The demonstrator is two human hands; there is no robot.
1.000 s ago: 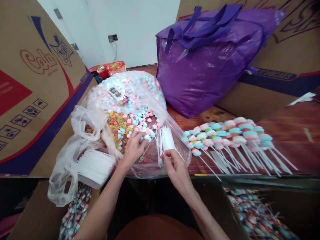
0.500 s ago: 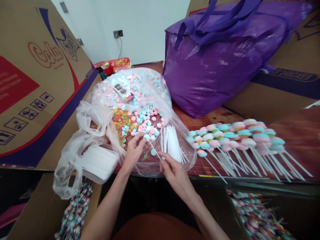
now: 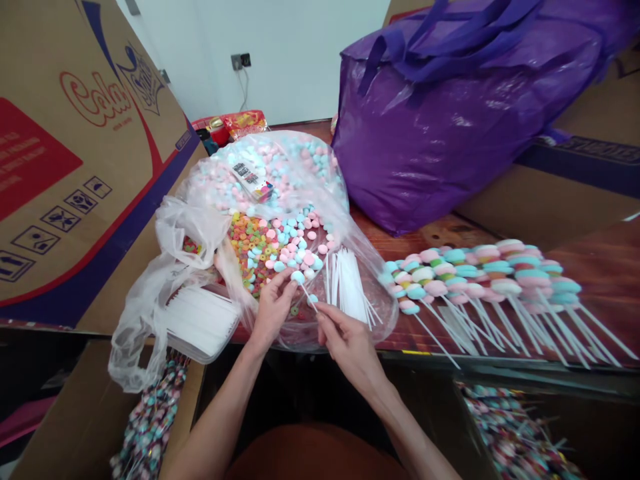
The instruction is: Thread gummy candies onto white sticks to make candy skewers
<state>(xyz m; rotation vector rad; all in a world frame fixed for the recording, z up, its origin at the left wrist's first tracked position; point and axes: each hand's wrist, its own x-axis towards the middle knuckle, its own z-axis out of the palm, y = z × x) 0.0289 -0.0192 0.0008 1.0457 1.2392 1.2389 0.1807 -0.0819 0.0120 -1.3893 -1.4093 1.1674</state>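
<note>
Between the fingertips of my left hand [image 3: 277, 300] is a pale blue marshmallow [image 3: 298, 277], pinched at its side. My right hand [image 3: 345, 333] grips a thin white stick [image 3: 309, 298], whose far end meets that marshmallow; how deep it goes in I cannot tell. Both hands are over a clear plastic bag spread on the table. Pink and blue marshmallows [image 3: 305, 250] and ring-shaped gummies [image 3: 250, 243] lie loose just beyond my left hand. A bundle of white sticks [image 3: 347, 287] rests beyond my right hand.
Marshmallow skewers [image 3: 470, 273] lie in a row at the right. A tub of sticks [image 3: 200, 327] stands left at the table edge. A purple bag [image 3: 425, 127] and cardboard boxes [image 3: 90, 180] flank the back. Open boxes below hold wrapped skewers [image 3: 155, 413].
The right hand has drawn slightly closer to the left, and less of the stick shows between them. The whole view has shifted a little.
</note>
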